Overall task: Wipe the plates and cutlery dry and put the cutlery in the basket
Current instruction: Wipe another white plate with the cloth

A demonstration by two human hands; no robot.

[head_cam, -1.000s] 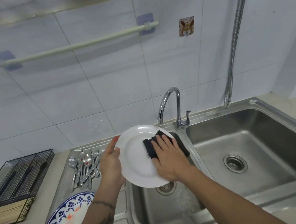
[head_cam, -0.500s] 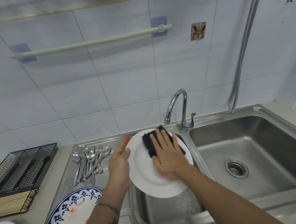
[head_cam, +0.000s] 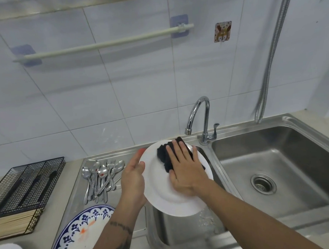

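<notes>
Head camera is looking down at a stainless double sink [head_cam: 273, 169] set against a white tiled wall. A person is holding a white plate [head_cam: 162, 195] tilted over the smaller left basin. Their left hand [head_cam: 133, 178] is grasping the plate's left rim, thumb lying on the face and fingers going behind it. Their right hand [head_cam: 185, 170] is pressing a dark folded cloth [head_cam: 164, 158] flat against the upper right of the plate's face, fingers straight and spread rather than curled around it.

On the draining board to the left, a loose pile of spoons and forks [head_cam: 100, 177] is lying just beside the left hand, handles pointing near. Nearer the camera, a blue-patterned plate [head_cam: 78, 231] is resting on the same board. Far left on the counter, a black wire cutlery basket [head_cam: 27, 181] is sitting well apart from the pile, with dark long shapes inside that are too blurred to name. A chrome tap [head_cam: 200, 119] is standing just beyond the white plate.

Judging from this, the plate-drying step is in hand, and the cutlery is not yet touched. The next move seems to call for sweeping the cloth across the rest of the face, turning the plate to dry its back, then setting it down before starting on the spoons and forks.
</notes>
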